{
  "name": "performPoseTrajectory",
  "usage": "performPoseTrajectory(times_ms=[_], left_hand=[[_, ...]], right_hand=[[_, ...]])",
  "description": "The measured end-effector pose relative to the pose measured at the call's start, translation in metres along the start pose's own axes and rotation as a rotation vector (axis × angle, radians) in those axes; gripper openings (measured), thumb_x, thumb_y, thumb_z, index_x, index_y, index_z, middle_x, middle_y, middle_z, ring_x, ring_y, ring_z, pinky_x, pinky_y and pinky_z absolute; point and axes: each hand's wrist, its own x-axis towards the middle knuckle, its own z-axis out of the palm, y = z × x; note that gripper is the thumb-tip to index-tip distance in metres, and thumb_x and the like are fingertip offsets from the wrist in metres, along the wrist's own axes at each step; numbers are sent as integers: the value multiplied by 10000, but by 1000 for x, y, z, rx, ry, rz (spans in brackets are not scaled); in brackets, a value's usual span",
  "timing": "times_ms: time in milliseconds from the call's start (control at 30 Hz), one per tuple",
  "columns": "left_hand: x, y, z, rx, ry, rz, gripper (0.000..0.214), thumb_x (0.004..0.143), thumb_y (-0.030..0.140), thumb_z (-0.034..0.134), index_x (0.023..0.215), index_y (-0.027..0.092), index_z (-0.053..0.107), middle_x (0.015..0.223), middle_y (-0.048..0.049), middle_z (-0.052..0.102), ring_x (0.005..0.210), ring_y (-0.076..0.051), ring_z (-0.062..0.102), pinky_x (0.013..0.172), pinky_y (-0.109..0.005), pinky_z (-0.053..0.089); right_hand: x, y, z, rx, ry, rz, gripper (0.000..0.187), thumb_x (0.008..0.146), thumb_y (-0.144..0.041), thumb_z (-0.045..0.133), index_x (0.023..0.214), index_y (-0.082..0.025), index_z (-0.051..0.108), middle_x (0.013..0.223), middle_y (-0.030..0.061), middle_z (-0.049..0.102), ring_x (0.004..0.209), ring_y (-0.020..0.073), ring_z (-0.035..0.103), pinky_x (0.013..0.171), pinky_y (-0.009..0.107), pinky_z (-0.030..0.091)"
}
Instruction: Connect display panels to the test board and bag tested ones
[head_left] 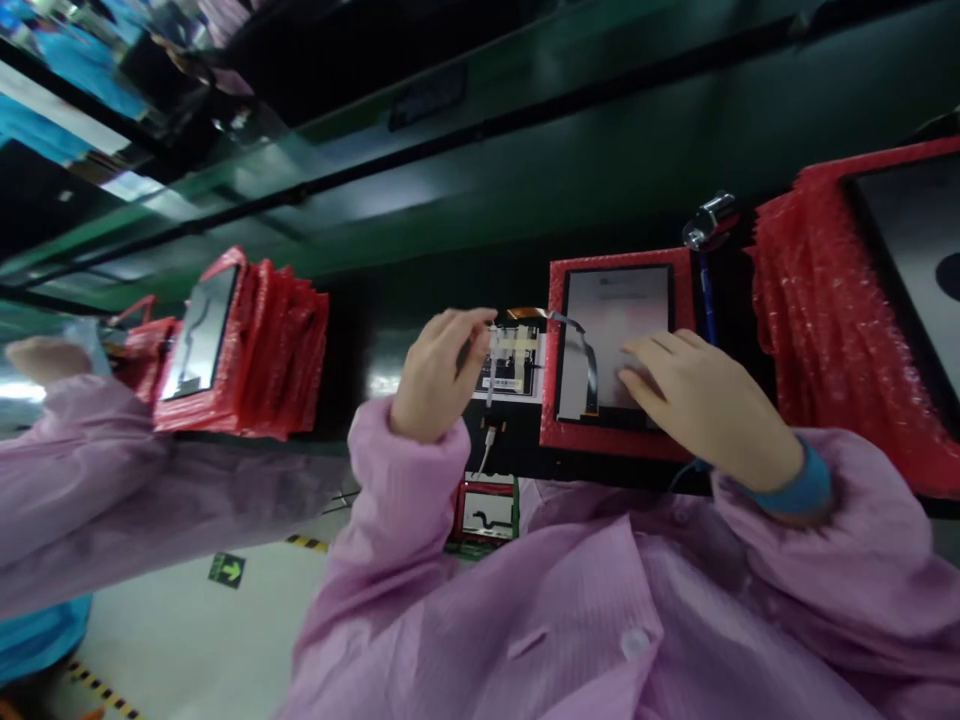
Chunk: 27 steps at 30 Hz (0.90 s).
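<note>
My left hand is open, its thumb and fingers slightly apart over the left end of a small circuit board with pale tape strips and a white label. A thin white strip runs down beside the thumb. My right hand is also open, fingertips and thumb at the right part of a flat display panel. That panel lies on a red bubble-wrap sheet. An orange and dark flex cable arches from the board onto the panel. Whether my right fingertips press the glass I cannot tell.
Stacked red bubble-wrap pouches with a panel on top stand left; another such stack stands right. A metal-ended tool with a blue cord lies behind. A white cable plug is at the front edge. A co-worker's hand is far left.
</note>
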Motion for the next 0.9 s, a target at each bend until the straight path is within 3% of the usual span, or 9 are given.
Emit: performPoseTrajectory(times_ms=[67,167,300,400,567,667,767,900], left_hand=[[25,-19,12,31,-39,70,368,1062,400,373,1259,184,597,1218,-48,688,1143,-179,611,1052,-400,506],[49,-37,36,50,-122,105,403,1069,372,347,1337,158,558,1371,-67,632,1308,-179,540,1160,-414,419],[56,-39,54,27,-183,148,368,1046,299,418,1332,142,587,1335,-101,652,1274,-210,579,1143,-435,416],[50,-31,53,9,-215,159,348,1027,271,453,1317,141,595,1295,-115,667,1246,-231,597,1115,-450,434],[9,5,56,-53,-61,138,272,1031,219,407,1200,165,613,1167,-97,678,1144,-212,619,1039,-403,501],[-32,31,74,-102,-120,71,309,1024,178,391,1285,148,553,1193,-112,677,1129,-212,632,1020,-383,534],[-64,45,98,-80,-152,7,363,1011,142,374,1346,99,507,1242,-147,672,1145,-234,636,1025,-398,545],[-81,47,118,-82,-93,-35,389,1010,132,352,1372,97,490,1313,-168,648,1207,-241,614,1064,-432,524]], right_hand=[[28,-1,14,7,-2,-18,272,982,-276,453,1045,-139,679,1053,146,702,992,307,609,866,453,495],[59,0,42,130,53,33,306,974,-261,445,1134,-121,665,1147,153,696,1089,330,589,955,488,464],[73,9,71,357,35,83,333,951,-298,487,1180,-122,653,1155,146,702,1064,307,610,985,491,448],[69,14,76,418,16,104,350,935,-306,500,1187,-116,652,1169,149,699,1083,305,608,1014,504,435],[27,19,56,255,148,221,377,937,-286,472,1248,-121,607,1218,176,658,1142,336,567,1027,550,426],[-14,19,44,110,194,405,399,936,-313,483,1263,-109,586,1123,192,653,1053,336,591,957,547,475],[-44,14,45,122,167,478,435,947,-357,481,1290,-104,565,1068,184,667,984,325,614,903,532,515],[-59,9,56,222,180,488,511,924,-373,520,1373,-131,514,1238,185,653,1118,347,594,991,564,488]])
